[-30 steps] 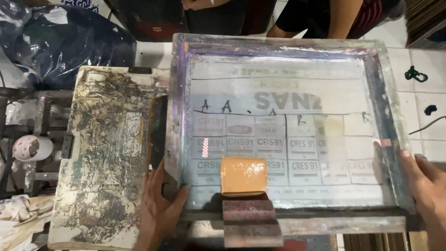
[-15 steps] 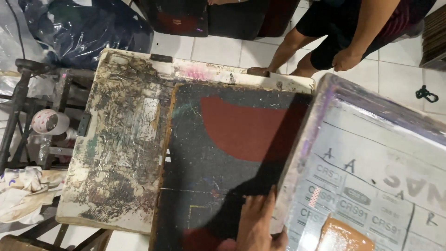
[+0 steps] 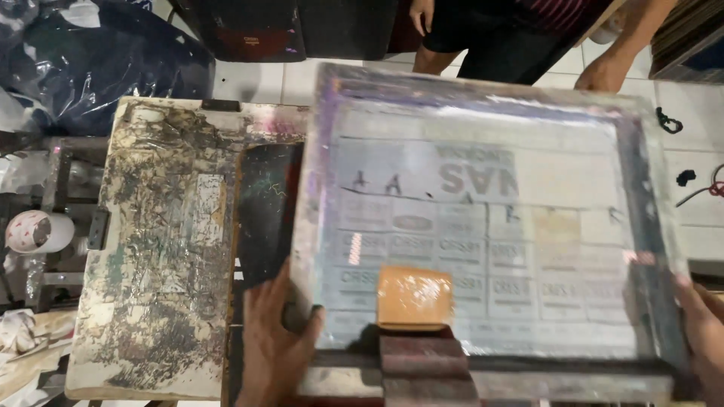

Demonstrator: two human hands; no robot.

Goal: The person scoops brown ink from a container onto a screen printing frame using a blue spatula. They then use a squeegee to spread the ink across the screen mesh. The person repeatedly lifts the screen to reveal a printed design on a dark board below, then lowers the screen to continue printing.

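**Frame gripped at both near corners**

Screen frame [image 3: 483, 90] is filling the view from twelve to five o'clock, lying over the dark garment [image 3: 268, 203] on the stained printing board [image 3: 166, 249]. It is looking rigid and fairly heavy at the rails, while its taut mesh is looking easy to damage, so the rails are the places to grip. Left hand [image 3: 271, 343] is clamping the seven o'clock corner; right hand [image 3: 701, 332] is closing over the four o'clock rail. Open board is lying at nine o'clock; another person's legs are crowding twelve. An orange squeegee [image 3: 415, 298] is resting on the mesh at six.
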